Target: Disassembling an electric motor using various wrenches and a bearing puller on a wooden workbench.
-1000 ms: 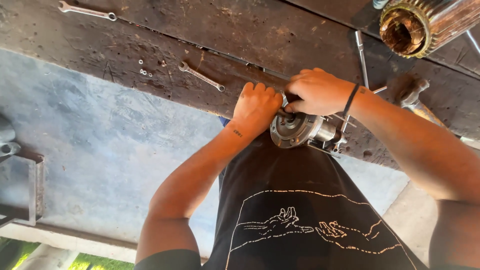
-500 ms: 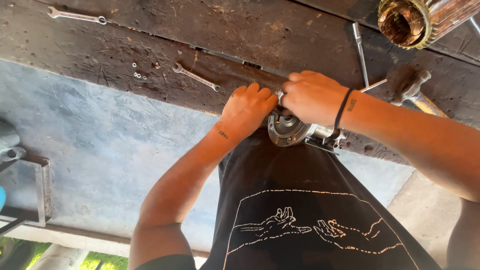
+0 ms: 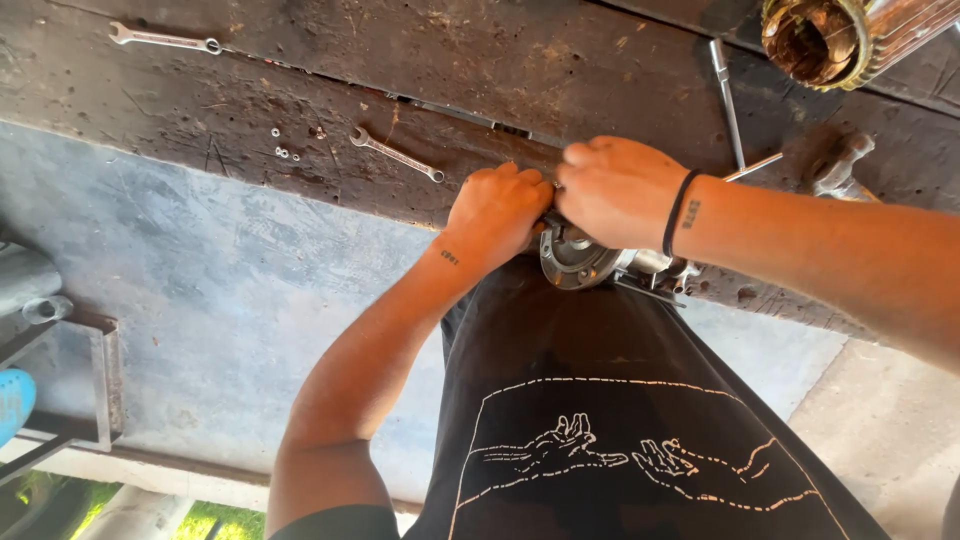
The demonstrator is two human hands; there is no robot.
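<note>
Both hands clamp a round metal housing at the workbench edge.
A spanner (image 3: 396,154) lies left; the left hand (image 3: 497,210) and right hand (image 3: 617,190) close tightly on the metal housing (image 3: 585,262), best kept braced against the bench (image 3: 300,90).

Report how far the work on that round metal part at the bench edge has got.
Done: the round metal housing sits at the edge of the wooden bench, with small nuts and two spanners lying loose. In hand: left hand and right hand both press on its top, hiding what they grip. Left: the copper-wound part lies apart.
</note>
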